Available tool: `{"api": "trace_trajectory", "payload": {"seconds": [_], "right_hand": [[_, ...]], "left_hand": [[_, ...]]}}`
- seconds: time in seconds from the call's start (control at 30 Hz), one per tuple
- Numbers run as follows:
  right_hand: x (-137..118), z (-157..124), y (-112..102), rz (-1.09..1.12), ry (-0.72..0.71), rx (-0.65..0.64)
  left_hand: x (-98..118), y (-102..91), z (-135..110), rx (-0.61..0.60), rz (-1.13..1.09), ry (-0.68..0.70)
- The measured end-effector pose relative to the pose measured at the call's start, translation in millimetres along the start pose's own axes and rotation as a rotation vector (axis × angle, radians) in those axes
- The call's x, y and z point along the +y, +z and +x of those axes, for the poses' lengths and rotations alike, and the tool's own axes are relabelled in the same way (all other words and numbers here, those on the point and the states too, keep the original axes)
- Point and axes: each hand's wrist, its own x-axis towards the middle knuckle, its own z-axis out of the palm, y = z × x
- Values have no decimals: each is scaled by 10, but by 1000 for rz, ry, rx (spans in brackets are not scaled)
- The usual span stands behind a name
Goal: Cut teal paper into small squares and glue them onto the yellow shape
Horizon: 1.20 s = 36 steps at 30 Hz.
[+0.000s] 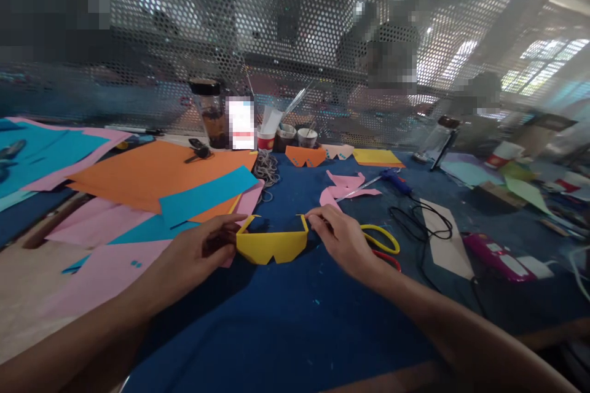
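Observation:
A pair of yellow paper glasses (273,247) stands on the blue table between my hands, front facing me, side arms folded back. At its left edge my left hand (211,242) has curled fingers and thumb closed around the corner. My right hand (338,233) pinches near the right side arm, and its fingertips touch the tip there. Just beyond my right hand lie yellow-handled scissors (381,239), partly hidden by the wrist. A red handle (388,260) shows beside them. Pink paper cutouts (348,187) rest past the right hand.
Orange sheets (133,175), a blue strip (209,195) and pink paper (115,270) cover the left side. A glue gun (396,180) with black cable lies right, near a magenta power strip (500,256). Behind stand a jar (214,120), cups (266,140) and a perforated metal screen (286,31).

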Motion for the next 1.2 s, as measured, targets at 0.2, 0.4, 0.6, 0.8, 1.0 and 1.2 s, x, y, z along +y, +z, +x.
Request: {"api": "trace_trajectory", "payload": {"seconds": [0.2, 0.4, 0.6, 0.8, 1.0, 1.2], "right_hand": [[-36, 1, -29, -7, -84, 35], [-172, 160, -76, -23, -184, -11], [-323, 691, 117, -117, -291, -323], [-237, 1103, 434, -123, -385, -555], [-194, 1154, 488, -107, -450, -611], [-207, 1132, 527, -151, -475, -603]], "left_hand": [[66, 33, -21, 29, -96, -41], [152, 81, -11, 14, -49, -15], [185, 100, -7, 18, -32, 30], [184, 99, -46, 39, 26, 46], [202, 119, -39, 58, 27, 23], [251, 136, -38, 69, 103, 2]]}}
